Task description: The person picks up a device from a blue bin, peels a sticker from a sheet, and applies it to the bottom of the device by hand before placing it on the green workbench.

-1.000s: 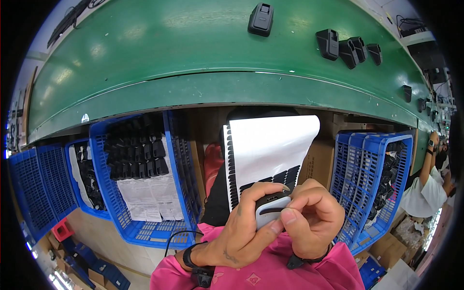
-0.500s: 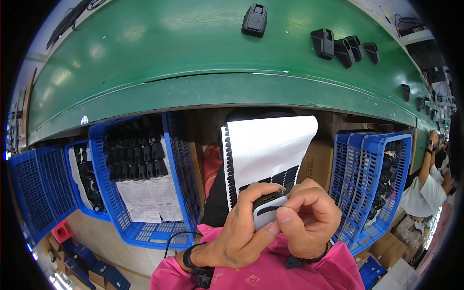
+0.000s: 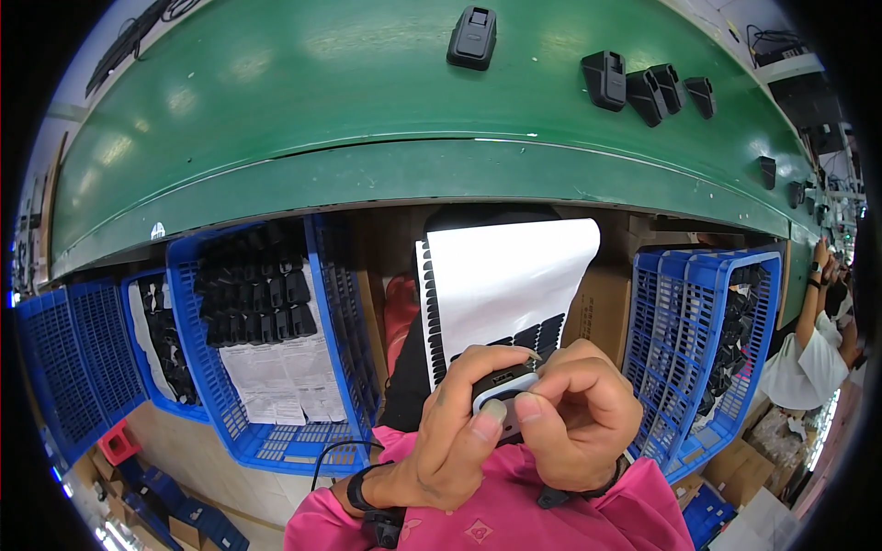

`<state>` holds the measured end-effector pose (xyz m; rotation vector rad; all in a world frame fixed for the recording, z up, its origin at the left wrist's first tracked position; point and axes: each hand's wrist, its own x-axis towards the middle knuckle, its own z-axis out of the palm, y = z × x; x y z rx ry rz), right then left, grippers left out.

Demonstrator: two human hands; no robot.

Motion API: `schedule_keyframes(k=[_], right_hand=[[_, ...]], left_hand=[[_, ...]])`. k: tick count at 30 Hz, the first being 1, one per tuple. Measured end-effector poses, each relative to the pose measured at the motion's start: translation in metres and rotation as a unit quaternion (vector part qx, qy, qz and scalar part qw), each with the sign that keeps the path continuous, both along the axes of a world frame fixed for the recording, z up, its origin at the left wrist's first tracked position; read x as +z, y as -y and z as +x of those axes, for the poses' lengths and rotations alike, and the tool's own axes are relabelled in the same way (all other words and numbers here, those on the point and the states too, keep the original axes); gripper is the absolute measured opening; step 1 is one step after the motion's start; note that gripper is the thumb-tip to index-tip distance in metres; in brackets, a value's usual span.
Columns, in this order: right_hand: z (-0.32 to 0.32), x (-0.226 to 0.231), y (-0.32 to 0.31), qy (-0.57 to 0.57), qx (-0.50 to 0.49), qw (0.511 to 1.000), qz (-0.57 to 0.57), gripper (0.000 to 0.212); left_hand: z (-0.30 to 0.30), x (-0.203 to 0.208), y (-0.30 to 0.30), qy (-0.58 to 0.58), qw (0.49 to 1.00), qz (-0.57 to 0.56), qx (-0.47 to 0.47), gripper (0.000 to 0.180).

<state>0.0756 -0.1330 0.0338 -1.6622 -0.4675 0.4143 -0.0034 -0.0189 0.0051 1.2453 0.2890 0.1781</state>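
Observation:
My left hand [image 3: 450, 436] is closed around a small plastic device housing [image 3: 511, 375], black on top with a port-like slot and light grey on its face. Its thumb presses on the grey face. My right hand [image 3: 588, 413] pinches at the housing's right edge, thumb against forefinger. A dark piece between the thumbs looks like a black sticker; the fingers largely hide it. Below the hands, on my lap, lies a sheet of black stickers [image 3: 537, 332] with a white backing sheet [image 3: 505, 275] folded over much of it.
Across the green workbench [image 3: 303, 92] stand several black device housings [image 3: 473, 39]. A blue crate [image 3: 220, 404] to the left holds rows of black parts over paper. Another blue crate [image 3: 671, 367] with black parts stands right. A person [image 3: 808, 367] works at the far right.
The housing has tilted, so its slotted black end shows more and its grey face less. My left thumb has shifted up on the face. My right hand still pinches at the edge.

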Motion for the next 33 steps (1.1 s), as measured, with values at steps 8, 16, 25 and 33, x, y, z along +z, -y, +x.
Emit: schedule_keyframes(k=[8, 16, 25, 33], right_hand=[[0.004, -0.006, -0.002, 0.026, -0.015, 0.999, 0.027, 0.013], [0.001, -0.008, 0.001, 0.014, -0.007, 0.999, 0.028, 0.011], [-0.014, -0.02, -0.002, 0.023, -0.1, 0.991, 0.086, 0.029], [-0.011, -0.023, 0.0, -0.001, -0.083, 0.991, 0.103, 0.033]], left_hand=[[-0.002, 0.002, 0.002, -0.015, 1.0, -0.021, 0.007, 0.047], [-0.001, 0.003, 0.004, -0.055, 0.996, -0.058, 0.024, 0.052], [0.001, 0.003, 0.006, -0.054, 0.996, -0.063, 0.018, 0.053], [0.001, 0.003, 0.005, -0.039, 0.994, -0.102, 0.016, 0.057]])
